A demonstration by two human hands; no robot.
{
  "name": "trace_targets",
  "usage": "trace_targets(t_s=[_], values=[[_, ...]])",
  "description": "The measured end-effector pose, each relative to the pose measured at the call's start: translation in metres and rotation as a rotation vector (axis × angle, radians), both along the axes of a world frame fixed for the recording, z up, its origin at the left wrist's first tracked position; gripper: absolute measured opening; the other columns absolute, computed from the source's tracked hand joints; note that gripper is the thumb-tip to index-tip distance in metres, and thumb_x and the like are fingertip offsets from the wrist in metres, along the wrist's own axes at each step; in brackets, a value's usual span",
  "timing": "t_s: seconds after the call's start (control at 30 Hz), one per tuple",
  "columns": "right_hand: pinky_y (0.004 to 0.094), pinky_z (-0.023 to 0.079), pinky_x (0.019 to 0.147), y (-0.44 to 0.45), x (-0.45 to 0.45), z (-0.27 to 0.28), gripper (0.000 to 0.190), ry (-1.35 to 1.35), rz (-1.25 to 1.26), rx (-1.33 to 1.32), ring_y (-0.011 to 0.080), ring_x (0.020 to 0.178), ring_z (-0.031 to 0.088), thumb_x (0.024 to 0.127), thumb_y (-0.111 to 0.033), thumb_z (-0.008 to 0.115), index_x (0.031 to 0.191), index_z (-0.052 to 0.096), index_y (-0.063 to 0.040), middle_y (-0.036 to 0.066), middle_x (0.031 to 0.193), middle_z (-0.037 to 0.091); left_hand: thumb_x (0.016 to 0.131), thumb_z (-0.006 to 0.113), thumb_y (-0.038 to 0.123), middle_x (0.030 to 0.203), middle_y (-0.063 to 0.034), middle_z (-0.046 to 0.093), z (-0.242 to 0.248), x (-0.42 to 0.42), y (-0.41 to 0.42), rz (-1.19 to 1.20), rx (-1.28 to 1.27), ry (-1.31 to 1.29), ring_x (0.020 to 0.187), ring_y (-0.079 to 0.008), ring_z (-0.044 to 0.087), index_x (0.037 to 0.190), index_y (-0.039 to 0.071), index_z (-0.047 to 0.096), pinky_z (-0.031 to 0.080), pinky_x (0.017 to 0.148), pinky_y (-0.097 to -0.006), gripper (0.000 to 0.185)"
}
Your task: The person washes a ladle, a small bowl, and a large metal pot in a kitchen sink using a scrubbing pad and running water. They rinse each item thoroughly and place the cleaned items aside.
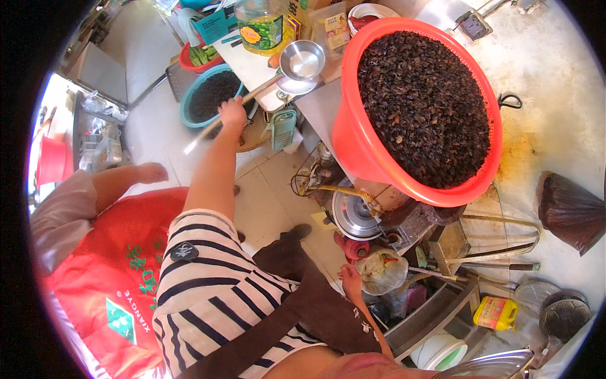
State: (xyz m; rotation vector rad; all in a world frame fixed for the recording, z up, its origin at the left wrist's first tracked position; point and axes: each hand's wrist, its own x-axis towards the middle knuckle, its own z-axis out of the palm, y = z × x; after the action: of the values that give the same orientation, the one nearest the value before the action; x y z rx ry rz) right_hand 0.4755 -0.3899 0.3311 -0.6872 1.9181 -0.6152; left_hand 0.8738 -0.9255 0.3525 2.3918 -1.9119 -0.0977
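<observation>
My left hand [232, 113] reaches forward, its fingers closed around the long wooden handle [263, 87] of a metal ladle. The ladle's round bowl [302, 60] hangs above a small white dish [297, 85] at the table edge. Beyond this hand stands a blue basin [185, 111] holding a dark, fine mass [213, 94]. My right hand [350, 280] is low at my side, near a bag-lined bin [383, 272]; its fingers look loosely curled, and nothing in them can be made out. A large red plastic basket [348, 137], filled with dark dried flakes [421, 109], stands to the right.
An oil jug [262, 33] stands on the table [236, 47]. Beneath the red basket are a metal pot lid [356, 213] and a yellow hose [345, 190]. At left, a co-worker in a red apron [113, 256] holds out an arm [128, 180]. A yellow jug [494, 312] is at lower right.
</observation>
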Motion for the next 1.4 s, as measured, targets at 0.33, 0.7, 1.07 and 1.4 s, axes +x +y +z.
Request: trace_targets(t_s=[0.33,0.7,1.07,1.4], values=[[0.0274,0.054,0.067,-0.007,0.006,-0.014,0.033,-0.087,0.092,0.003,0.0179,0.08,0.067,0.093,-0.022,0.058,0.116,0.057,0.001,0.011,0.094,0.067,0.089,0.045,0.015,0.154,-0.0174,0.011,-0.011,-0.035,-0.127,0.231,-0.21,0.162,0.139,-0.0491,0.01,0.135,0.026,0.047,0.025,0.102,-0.0668,0.047],[0.0276,0.053,0.067,0.021,0.015,-0.015,0.035,-0.089,-0.094,0.042,0.0183,0.082,0.067,0.092,-0.025,0.06,0.115,0.058,0.001,0.01,0.096,0.067,0.084,0.049,0.011,0.153,-0.0239,0.009,-0.087,-0.039,-0.108,-0.342,-0.425,0.664,0.134,-0.0379,0.033,0.148,0.018,0.026,0.035,0.106,-0.0439,0.068],[0.0419,0.051,0.079,0.073,-0.026,-0.019,0.036,0.305,-0.214,0.192,0.036,0.092,0.064,0.083,-0.034,0.058,0.109,0.062,-0.009,0.016,0.099,0.067,0.084,0.051,0.014,0.144,-0.0229,0.019,-0.086,-0.201,-0.107,-0.657,-0.317,0.435,0.127,-0.0359,0.038,0.141,0.014,0.032,0.037,0.102,-0.0422,0.06],[0.04,0.049,0.087,0.183,-0.068,-0.032,0.046,0.291,-0.615,0.494,0.0323,0.098,0.063,0.082,-0.04,0.061,0.113,0.062,-0.007,0.015,0.103,0.067,0.084,0.053,0.017,0.137,-0.022,0.027,-0.106,-0.259,-0.099,-0.678,-0.23,0.296,0.121,-0.0341,0.042,0.135,0.011,0.037,0.039,0.099,-0.0406,0.054]])
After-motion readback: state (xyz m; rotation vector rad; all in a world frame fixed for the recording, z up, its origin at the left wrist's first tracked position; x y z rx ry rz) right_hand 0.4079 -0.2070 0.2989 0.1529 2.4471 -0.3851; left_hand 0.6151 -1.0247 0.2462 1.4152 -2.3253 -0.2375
